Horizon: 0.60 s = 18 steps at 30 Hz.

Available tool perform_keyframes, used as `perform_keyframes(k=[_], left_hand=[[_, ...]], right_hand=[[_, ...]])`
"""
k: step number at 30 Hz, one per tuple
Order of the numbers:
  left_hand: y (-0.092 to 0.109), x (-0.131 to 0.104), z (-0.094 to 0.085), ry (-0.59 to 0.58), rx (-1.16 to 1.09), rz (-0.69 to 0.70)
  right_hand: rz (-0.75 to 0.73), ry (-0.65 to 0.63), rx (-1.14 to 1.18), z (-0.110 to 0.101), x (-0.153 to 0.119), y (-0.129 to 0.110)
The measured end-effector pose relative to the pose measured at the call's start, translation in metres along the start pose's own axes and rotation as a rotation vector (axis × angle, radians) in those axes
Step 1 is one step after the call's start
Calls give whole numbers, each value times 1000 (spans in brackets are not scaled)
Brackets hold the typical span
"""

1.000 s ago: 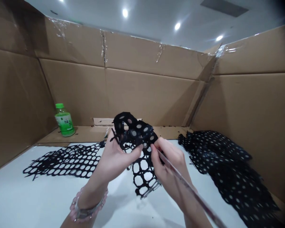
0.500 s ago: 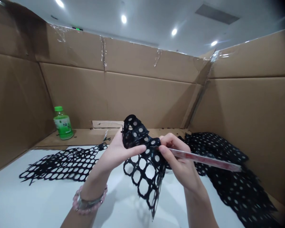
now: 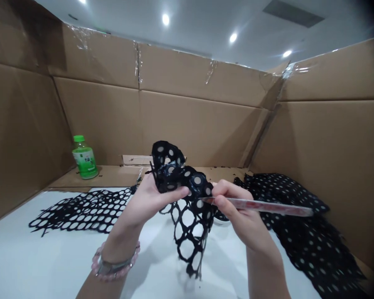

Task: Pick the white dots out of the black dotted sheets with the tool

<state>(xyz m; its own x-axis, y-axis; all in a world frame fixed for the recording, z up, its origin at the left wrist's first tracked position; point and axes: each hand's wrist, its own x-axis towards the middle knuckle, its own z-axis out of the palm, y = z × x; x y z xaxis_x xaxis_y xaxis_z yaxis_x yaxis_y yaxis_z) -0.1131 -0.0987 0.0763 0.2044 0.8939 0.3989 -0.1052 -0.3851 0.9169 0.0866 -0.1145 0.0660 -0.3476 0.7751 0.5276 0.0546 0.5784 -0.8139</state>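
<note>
A black sheet with pale round dots (image 3: 198,180) is bunched up in the middle. Its lower part hangs down as an open net of round holes (image 3: 187,249). My left hand (image 3: 149,201) is closed on the sheet from the left, with its thumb lying across the front. Between the thumb and fingers of my right hand (image 3: 237,207) is a thin pointed tool (image 3: 274,207) with a flat, translucent reddish handle. Its narrow tip points left and touches the sheet close to my left thumb. Whether my right fingers also pinch the sheet's edge is hidden.
A black holed net (image 3: 90,209) lies flat on the white table (image 3: 25,265) at left. Several dotted black sheets (image 3: 311,236) are piled at right. A green bottle (image 3: 85,160) stands at back left. Behind my right hand shows a white container's rim (image 3: 222,222). Cardboard walls (image 3: 187,120) surround the table.
The sheet's upper part has shifted up and left in my left hand, and its hanging part has swung slightly left. The tool now lies closer to level.
</note>
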Motion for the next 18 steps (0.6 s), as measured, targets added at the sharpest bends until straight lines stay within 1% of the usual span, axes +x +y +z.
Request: perform_keyframes(k=[5, 10, 14, 18], left_hand=[[1, -4, 3, 72, 130, 31], [-1, -4, 4, 173, 186, 44], [0, -5, 5, 191, 211, 58], [0, -7, 5, 209, 261, 100]], right_hand=[[-11, 85, -44, 8, 2, -3], [-19, 133, -133, 10, 0, -5], [-45, 142, -195, 9, 0, -8], [-75, 163, -320, 11, 0, -12]])
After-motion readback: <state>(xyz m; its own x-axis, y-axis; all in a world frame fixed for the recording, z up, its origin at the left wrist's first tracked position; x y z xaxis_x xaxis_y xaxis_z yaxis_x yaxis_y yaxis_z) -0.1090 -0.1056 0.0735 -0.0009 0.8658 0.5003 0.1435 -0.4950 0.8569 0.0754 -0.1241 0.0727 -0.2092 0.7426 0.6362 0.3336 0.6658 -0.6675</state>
